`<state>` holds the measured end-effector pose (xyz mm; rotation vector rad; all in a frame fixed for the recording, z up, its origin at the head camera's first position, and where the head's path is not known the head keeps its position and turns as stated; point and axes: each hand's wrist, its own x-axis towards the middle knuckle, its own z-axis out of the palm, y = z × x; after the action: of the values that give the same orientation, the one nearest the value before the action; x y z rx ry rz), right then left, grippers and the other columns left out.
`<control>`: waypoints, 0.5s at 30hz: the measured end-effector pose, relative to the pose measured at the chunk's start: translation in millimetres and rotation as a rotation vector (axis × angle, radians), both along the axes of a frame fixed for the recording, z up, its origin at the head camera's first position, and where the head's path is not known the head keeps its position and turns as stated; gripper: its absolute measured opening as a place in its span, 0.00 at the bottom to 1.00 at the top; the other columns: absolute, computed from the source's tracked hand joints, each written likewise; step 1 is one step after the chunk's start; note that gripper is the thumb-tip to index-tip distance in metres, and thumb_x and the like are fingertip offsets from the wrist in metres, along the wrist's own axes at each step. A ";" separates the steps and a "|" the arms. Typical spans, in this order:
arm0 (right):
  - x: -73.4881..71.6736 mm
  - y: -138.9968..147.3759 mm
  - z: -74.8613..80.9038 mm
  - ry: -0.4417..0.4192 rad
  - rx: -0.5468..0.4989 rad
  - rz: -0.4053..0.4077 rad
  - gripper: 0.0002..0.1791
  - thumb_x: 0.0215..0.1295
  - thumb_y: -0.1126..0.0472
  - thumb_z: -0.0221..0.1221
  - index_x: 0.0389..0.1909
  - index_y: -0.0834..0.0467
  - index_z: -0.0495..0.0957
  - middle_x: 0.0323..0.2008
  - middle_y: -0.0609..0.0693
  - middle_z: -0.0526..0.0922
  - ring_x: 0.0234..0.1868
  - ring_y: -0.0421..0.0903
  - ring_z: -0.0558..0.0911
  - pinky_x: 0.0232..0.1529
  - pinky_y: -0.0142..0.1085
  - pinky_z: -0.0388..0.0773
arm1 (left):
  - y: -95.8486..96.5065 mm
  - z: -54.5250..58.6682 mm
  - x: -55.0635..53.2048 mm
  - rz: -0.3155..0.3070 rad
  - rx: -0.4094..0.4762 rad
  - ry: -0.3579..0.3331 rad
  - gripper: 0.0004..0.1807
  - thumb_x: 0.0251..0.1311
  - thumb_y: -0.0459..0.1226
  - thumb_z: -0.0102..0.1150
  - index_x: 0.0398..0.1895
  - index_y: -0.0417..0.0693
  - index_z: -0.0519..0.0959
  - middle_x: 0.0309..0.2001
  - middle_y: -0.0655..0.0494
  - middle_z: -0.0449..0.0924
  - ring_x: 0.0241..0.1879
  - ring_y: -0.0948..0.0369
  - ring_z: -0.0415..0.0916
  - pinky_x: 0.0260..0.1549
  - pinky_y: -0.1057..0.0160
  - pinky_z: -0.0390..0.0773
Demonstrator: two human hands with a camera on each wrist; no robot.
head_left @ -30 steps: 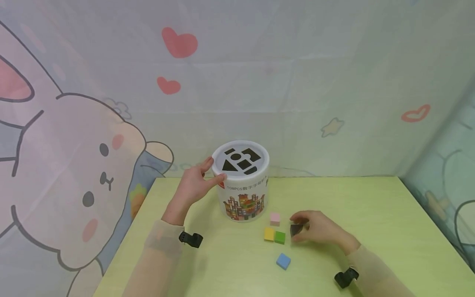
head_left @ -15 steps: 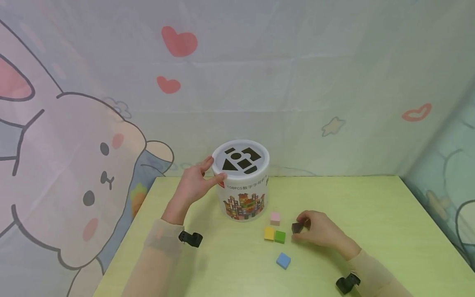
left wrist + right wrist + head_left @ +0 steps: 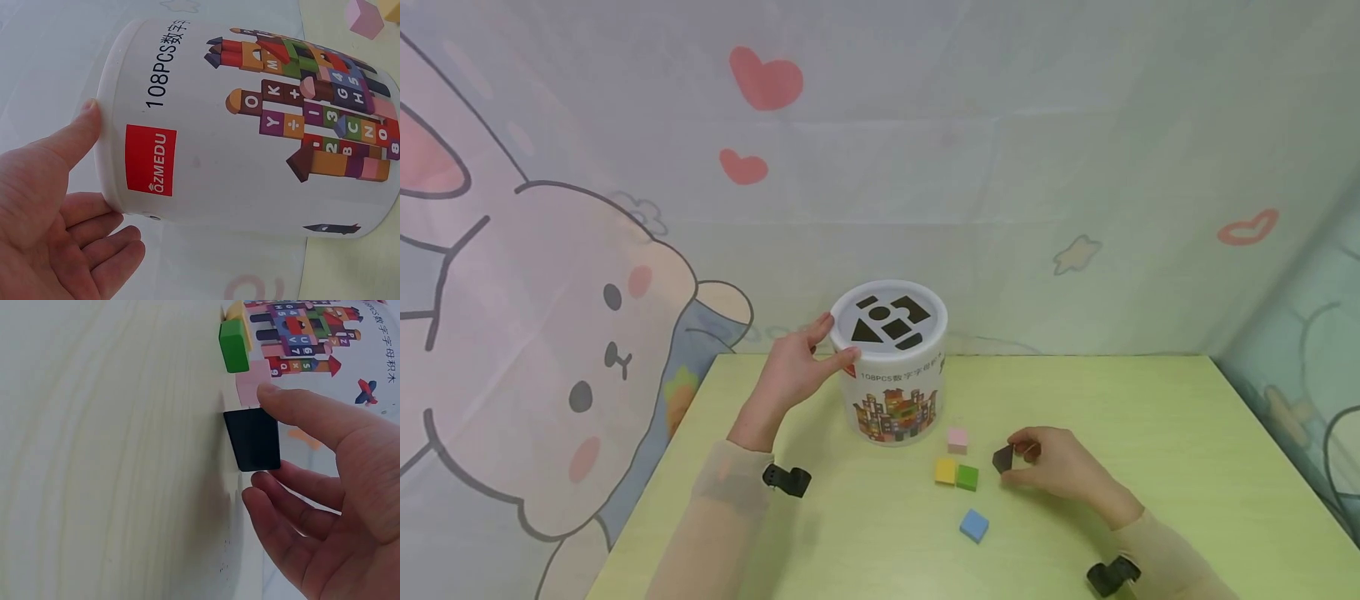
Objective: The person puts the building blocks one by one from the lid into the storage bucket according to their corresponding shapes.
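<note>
A white toy-block bucket point(image 3: 895, 400) stands upright, its lid point(image 3: 861, 312) cut with dark shaped holes, including a triangle, a square and a circle. My left hand point(image 3: 790, 371) holds it at the left of the lid rim, thumb in front and fingers behind; the lower fingers hang loose in the left wrist view. Between the thumb and fingers of my right hand point(image 3: 1056, 467) is a dark, triangular-looking block point(image 3: 1003, 458), pinched close over the table. In the right wrist view a flat dark face of this block point(image 3: 255, 440) faces the camera.
Left of my right hand lie a pink block point(image 3: 957, 441), a yellow block point(image 3: 945, 471) and a green block point(image 3: 967, 477), yellow and green side by side. A blue block point(image 3: 974, 526) sits nearer the front. Behind the table point(image 3: 1120, 392) hangs a printed cloth point(image 3: 880, 167).
The dark block has turned in my right hand, and that hand has shifted slightly right, away from the small blocks. My left hand stays at the bucket rim.
</note>
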<state>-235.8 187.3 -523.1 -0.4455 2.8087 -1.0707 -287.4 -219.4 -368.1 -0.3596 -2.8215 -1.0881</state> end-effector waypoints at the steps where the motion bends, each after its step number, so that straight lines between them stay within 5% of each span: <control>1: -0.1 0.5 -0.2 0.002 -0.003 0.011 0.33 0.54 0.49 0.83 0.55 0.64 0.86 0.42 0.47 0.87 0.43 0.45 0.84 0.48 0.44 0.84 | 0.2 0.4 -0.1 0.002 0.001 -0.002 0.49 0.69 0.59 0.69 0.84 0.46 0.61 0.84 0.56 0.56 0.75 0.39 0.67 0.69 0.42 0.73; 6: -0.4 2.7 -1.4 0.003 -0.012 0.046 0.37 0.54 0.51 0.83 0.61 0.66 0.83 0.45 0.47 0.87 0.45 0.45 0.84 0.49 0.43 0.84 | 0.7 0.2 -0.6 0.007 -0.001 -0.008 0.49 0.69 0.59 0.69 0.84 0.47 0.61 0.84 0.57 0.56 0.75 0.40 0.66 0.69 0.42 0.73; 15: 1.9 3.1 0.1 -0.003 -0.041 0.056 0.32 0.54 0.53 0.83 0.57 0.63 0.83 0.46 0.48 0.86 0.45 0.45 0.84 0.47 0.43 0.83 | 0.8 0.9 0.2 0.001 0.008 -0.002 0.49 0.68 0.58 0.70 0.84 0.47 0.61 0.84 0.56 0.56 0.76 0.40 0.66 0.69 0.42 0.72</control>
<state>-233.9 190.4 -523.0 -0.5233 2.7579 -1.1189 -287.2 -218.5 -367.2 -0.3562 -2.8180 -1.1005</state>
